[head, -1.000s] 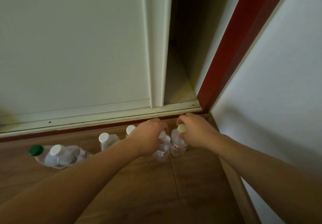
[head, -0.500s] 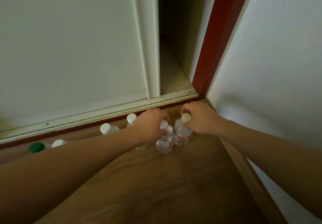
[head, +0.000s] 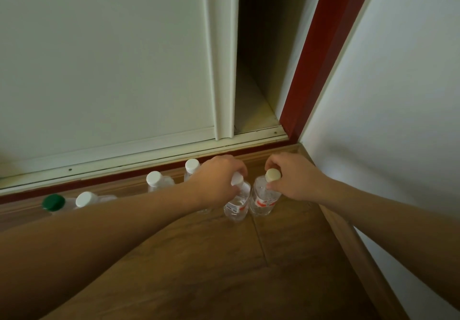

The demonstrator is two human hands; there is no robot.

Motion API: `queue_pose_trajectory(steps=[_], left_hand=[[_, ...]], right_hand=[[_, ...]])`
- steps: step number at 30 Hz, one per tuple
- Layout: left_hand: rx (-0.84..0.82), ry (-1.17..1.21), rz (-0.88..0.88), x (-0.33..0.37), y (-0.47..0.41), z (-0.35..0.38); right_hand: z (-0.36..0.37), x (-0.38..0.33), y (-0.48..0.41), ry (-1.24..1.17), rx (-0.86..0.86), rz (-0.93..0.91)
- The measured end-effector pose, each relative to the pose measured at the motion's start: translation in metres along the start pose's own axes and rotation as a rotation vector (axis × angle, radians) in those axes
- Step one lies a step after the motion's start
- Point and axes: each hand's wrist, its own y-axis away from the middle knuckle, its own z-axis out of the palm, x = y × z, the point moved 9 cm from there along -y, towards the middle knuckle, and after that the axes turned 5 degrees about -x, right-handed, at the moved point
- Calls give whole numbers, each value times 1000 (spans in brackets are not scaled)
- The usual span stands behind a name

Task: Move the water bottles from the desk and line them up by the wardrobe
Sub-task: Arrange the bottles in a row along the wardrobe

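Several clear water bottles stand in a row on the wooden floor along the wardrobe's bottom rail. My left hand grips the neck of a white-capped bottle. Beside it, my right hand pinches the neck of a cream-capped bottle with a red label. Both bottles stand upright on the floor, almost touching. Further left stand two white-capped bottles, another white-capped bottle and a green-capped bottle, partly hidden by my left forearm.
The white sliding wardrobe door is slid left, leaving a dark gap at the right. A red frame post and a white wall close the corner at the right. Wooden floor spreads toward me.
The camera has dropped and shifted; both hands stay on their bottles, which now stand closer to the corner and upright on the floor.
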Motion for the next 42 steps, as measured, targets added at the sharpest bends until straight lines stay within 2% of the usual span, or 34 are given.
queue_pose_trajectory(steps=[21,42], left_hand=[[-84,-49,52,15,-24,6],[-63,-40,45,18,-52,10]], right_hand=[[-5,15,-9,11,6,-17],[-17,29,-27,-22,18,-17]])
